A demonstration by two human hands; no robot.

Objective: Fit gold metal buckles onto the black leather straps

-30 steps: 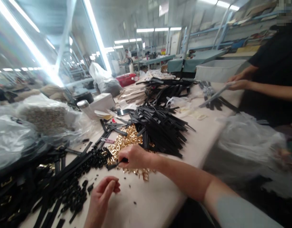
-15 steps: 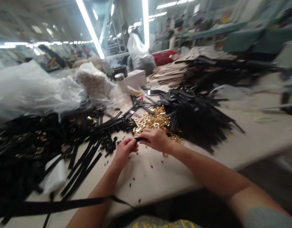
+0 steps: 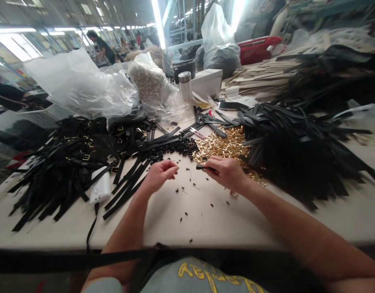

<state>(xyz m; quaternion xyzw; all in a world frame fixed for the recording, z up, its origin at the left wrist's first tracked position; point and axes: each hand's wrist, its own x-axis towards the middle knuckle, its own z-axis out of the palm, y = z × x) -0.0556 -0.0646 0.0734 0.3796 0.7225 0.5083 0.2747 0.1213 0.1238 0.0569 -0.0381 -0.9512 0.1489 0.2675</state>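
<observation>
My right hand (image 3: pixel 226 173) is closed around a short black strap (image 3: pixel 202 167), whose end sticks out to the left of the fingers. Across a small gap, my left hand (image 3: pixel 159 176) is curled with thumb and fingertips together; whatever it may pinch is hidden. Just beyond the right hand lies a heap of gold metal buckles (image 3: pixel 220 146). Small black loops (image 3: pixel 181 147) are piled behind the left hand. Tiny black bits (image 3: pixel 186 213) are scattered on the pale table (image 3: pixel 205 232) between my forearms.
At left is a tangle of buckled black straps (image 3: pixel 74 162), with a white device (image 3: pixel 101 187) and its cord in front. A large stack of black strips (image 3: pixel 294 162) covers the right. Behind stand plastic bags (image 3: pixel 95 85), a clear bottle (image 3: pixel 185 85), a white box (image 3: pixel 207 83) and a phone (image 3: pixel 231 106).
My hands have come apart; the left has let go of the black strap, which stays in the right. The head view has turned left and steadied.
</observation>
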